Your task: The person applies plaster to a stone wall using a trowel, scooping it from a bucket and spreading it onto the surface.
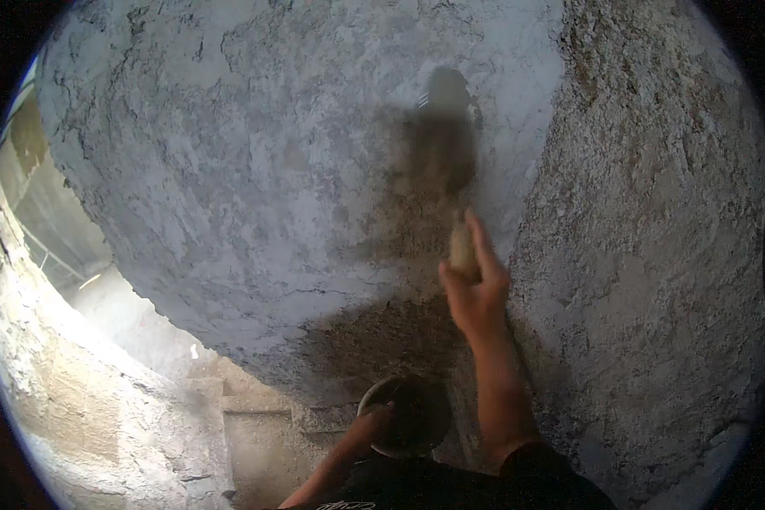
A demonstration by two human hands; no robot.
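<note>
A: State of the R. hand?
B: Grasping a pale-handled tool, fingers wrapped abt. the grip, one finger extended along it; tool points up & away from the body, in front of the wall. Its far end is dark & motion-blurred; exact kind, & whether it touches the wall, can't tell.
A: & the L. hand?
B: Lower & nearer the body, at the L. side of a round vessel, gripping its rim; fingers partly hidden. Vessel sits just in front of the torso, w/ dark contents; material unclear.
A: Clothing?
B: Black garment, short-sleeved; both forearms bare.
A: Surface beyond the hands?
B: Wall, grey & cracked, fills most of the upper L. & ctr. A dark patch spreads across its lower part, above the vessel; damp or shadow, can't tell. To the R., a coarse brown-grey surface adjoins it along a ragged edge.
A: Periphery?
B: Lower L., stepped masonry; farther L., a brightly lit rough wall, w/ pale ground btwn. it & the grey wall.
</note>
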